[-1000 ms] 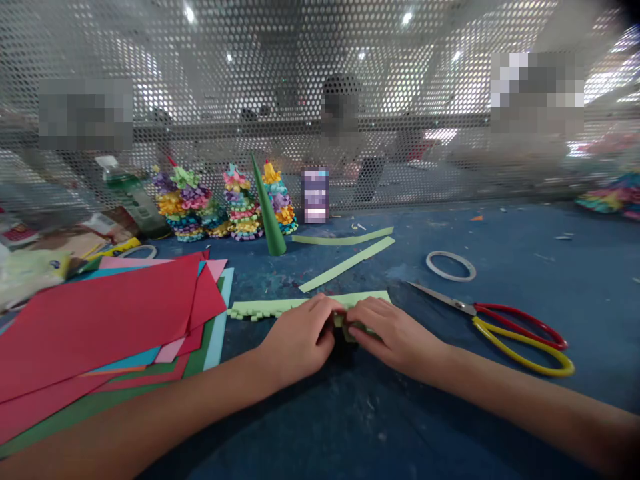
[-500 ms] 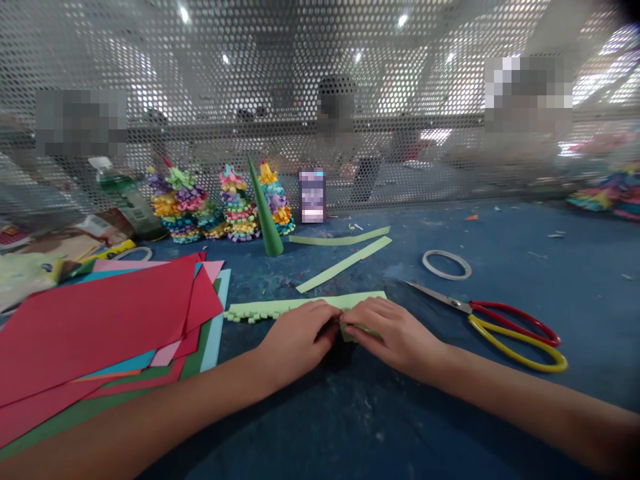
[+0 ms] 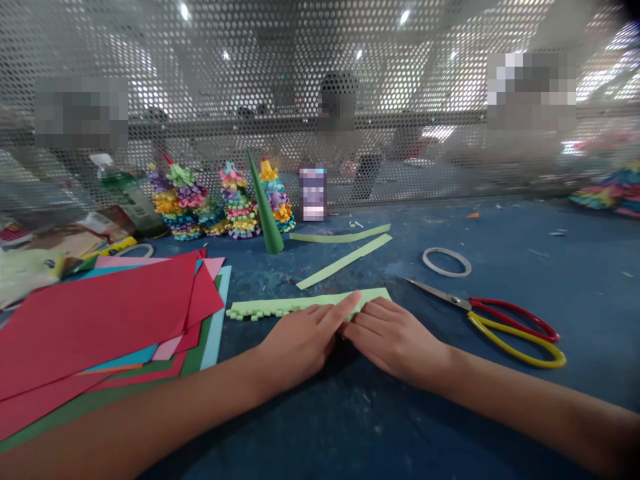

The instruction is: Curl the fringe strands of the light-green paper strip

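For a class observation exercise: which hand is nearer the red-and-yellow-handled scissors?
Right. The right hand rests just left of the steel-bladed scissors, not touching them; the left hand lies farther left, on the pale green fringed paper strip.

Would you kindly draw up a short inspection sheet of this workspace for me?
Surface: blue work surface, stained, with paper scraps scattered on it.
Work items: fringed light green paper strip under the hands; two plain green paper strips beyond it.
Clutter: stacked coloured paper sheets, scissors, tape roll, green paper cone, layered paper trees, plastic bottle.
Hands: left hand flat on the strip; right hand beside it, at its edge.
Cables: nothing seen.
Surroundings: perforated metal screen, blurred people behind it.
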A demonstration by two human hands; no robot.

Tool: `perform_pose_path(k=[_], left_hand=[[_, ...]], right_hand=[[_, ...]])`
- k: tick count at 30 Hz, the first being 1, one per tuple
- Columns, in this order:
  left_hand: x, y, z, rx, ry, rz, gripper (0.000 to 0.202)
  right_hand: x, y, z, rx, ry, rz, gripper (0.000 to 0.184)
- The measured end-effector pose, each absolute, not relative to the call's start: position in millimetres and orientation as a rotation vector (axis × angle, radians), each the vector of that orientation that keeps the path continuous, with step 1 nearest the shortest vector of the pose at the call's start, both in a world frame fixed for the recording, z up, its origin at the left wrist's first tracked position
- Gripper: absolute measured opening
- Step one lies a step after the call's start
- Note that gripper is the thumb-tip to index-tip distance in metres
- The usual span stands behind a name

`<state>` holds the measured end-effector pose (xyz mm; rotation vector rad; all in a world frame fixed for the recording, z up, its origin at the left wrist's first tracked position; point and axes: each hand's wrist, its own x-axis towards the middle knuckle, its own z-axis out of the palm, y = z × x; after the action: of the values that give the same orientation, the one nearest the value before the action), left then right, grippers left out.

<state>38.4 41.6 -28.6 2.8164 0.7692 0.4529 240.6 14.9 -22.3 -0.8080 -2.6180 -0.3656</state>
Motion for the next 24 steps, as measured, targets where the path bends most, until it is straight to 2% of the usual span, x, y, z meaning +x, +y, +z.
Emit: perform_pose_path(k=[5, 9, 17, 21, 24], left_hand=[[40.0, 41.0, -25.9, 2.853, 0.788, 0.390, 0.071], [41.5, 39.1, -21.2, 2.855, 0.834, 0.344, 0.064], [38.7, 40.7, -19.9, 2.708, 0.910, 0.492, 0.047], [40.1, 37.3, -17.9, 2.818, 1.016, 0.427, 0.034], [42.9, 35.3, -15.3, 2.936, 1.064, 0.269, 0.046]], right_hand=[[239.6, 17.6, -26.4, -0.872, -2.596, -0.331, 0.020], [239.8, 19.2, -27.5, -0.917, -2.556, -0.256, 0.020], [237.9, 25.4, -25.1, -1.134, -2.435, 0.152, 0.008], [239.5, 31.3, -24.0, -1.174, -2.406, 0.317, 0.013], [244.7, 36.5, -25.6, -1.190, -2.184, 0.635, 0.024]])
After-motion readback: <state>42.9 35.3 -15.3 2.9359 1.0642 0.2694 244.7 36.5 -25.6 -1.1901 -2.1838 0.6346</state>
